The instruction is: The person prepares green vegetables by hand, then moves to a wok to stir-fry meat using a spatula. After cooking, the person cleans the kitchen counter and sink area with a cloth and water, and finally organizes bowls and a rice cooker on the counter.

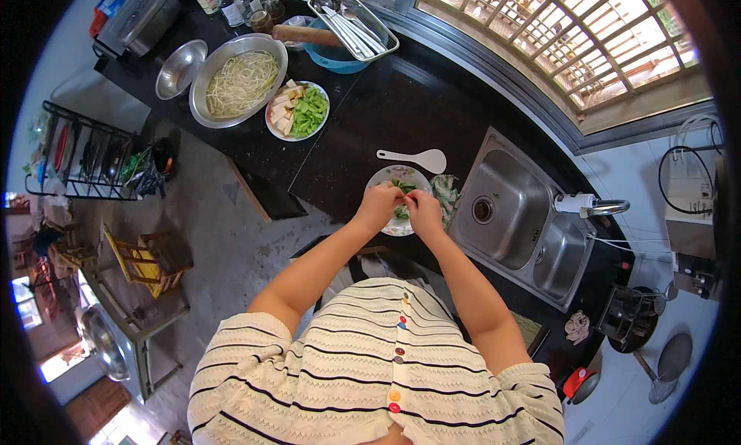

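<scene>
Over a white patterned plate (395, 172) on the dark counter, my left hand (377, 205) and my right hand (425, 215) meet fingertip to fingertip. Both are closed in a pinch; whatever lies between the fingers is too small and covered to name. Green vegetable pieces (403, 186) show on the plate between and below my hands. Just beyond the plate lies a white rice paddle (412, 160), its broad end to the right. A green and white cloth (445, 196) sits by the plate's right side.
To the right is a steel double sink (505, 209) with a tap (603, 207). Farther left stand a plate (310, 135) of cut green and pale pieces, a steel bowl (202, 111) of bean sprouts, an empty metal bowl (170, 84) and a utensil tray (392, 43) over a blue basin (333, 60).
</scene>
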A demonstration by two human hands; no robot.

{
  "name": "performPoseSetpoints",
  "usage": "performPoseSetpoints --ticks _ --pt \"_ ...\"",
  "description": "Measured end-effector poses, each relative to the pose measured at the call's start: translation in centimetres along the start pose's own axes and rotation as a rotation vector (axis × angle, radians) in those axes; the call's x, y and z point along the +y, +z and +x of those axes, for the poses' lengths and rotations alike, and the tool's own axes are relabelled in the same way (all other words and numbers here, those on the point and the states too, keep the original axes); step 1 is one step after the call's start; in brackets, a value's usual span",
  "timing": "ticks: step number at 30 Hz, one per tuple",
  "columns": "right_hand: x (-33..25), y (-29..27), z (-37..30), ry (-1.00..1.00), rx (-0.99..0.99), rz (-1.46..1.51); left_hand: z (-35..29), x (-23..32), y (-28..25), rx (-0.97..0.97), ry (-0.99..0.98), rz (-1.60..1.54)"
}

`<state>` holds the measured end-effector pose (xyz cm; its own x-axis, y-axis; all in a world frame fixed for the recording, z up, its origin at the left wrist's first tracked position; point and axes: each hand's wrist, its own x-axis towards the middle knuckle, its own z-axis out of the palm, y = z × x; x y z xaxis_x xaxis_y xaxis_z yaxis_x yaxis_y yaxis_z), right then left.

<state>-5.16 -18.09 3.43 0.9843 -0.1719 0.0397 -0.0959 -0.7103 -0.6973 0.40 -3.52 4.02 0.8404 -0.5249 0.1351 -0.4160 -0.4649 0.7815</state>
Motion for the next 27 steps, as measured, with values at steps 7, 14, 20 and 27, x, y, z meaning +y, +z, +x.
performPoseSetpoints --ticks 7,14,20,27 --pt "-0.7 -1.5 0.2 -0.202 0.027 -0.066 0.3 0.4 1.6 0.026 -0.155 0.006" --pt "0.2 -2.8 -0.6 -0.297 -0.102 -0.148 0.2 0.2 3.8 -0.002 -0.223 0.074" --pt "0.3 -3.2 1.0 0.2 -0.046 0.536 2.3 -1.1 -1.0 -0.256 -0.454 -0.375" --pt "1.6 -2.9 1.4 0.462 -0.139 0.988 1.7 1.0 -0.8 -0.347 -0.561 -0.89"
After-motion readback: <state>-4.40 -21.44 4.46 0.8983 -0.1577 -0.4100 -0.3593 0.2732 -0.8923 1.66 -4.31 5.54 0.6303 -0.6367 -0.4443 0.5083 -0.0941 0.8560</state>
